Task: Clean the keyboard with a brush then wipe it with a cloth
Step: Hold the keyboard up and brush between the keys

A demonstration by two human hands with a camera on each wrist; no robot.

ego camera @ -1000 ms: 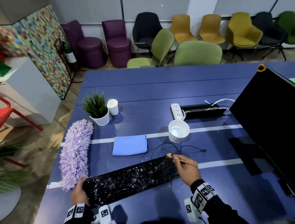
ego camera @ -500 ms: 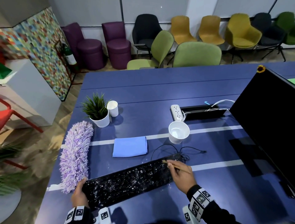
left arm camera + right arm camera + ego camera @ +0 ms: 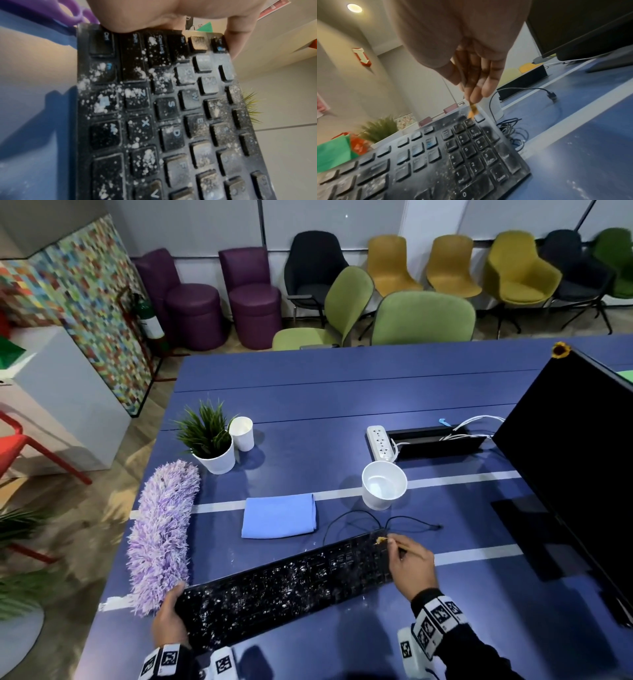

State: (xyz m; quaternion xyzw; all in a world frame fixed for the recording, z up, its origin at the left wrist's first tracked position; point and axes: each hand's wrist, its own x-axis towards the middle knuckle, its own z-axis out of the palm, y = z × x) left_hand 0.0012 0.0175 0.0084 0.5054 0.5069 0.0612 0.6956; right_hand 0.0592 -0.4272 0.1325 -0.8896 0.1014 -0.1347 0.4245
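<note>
A black keyboard (image 3: pixel 284 587) speckled with white crumbs lies slantwise on the blue table (image 3: pixel 342 405). My left hand (image 3: pixel 169 623) grips its left end (image 3: pixel 150 44), thumb on the near corner keys. My right hand (image 3: pixel 409 565) pinches a thin wooden brush (image 3: pixel 394 544) like a pen. The brush's orange bristles (image 3: pixel 471 113) touch the far right corner of the number pad (image 3: pixel 471 147). A folded blue cloth (image 3: pixel 278 516) lies on the table behind the keyboard.
A purple fluffy duster (image 3: pixel 161 529) lies along the left edge beside my left hand. A white bowl (image 3: pixel 383 484), a loose black cable (image 3: pixel 376 522), a power strip (image 3: pixel 380 442), a potted plant (image 3: pixel 209 440), a paper cup (image 3: pixel 241 433) and a dark monitor (image 3: pixel 579 460) stand around.
My right hand stroked the brush left and toward me over the keys, then went back to the far right corner. The left hand kept its hold.
</note>
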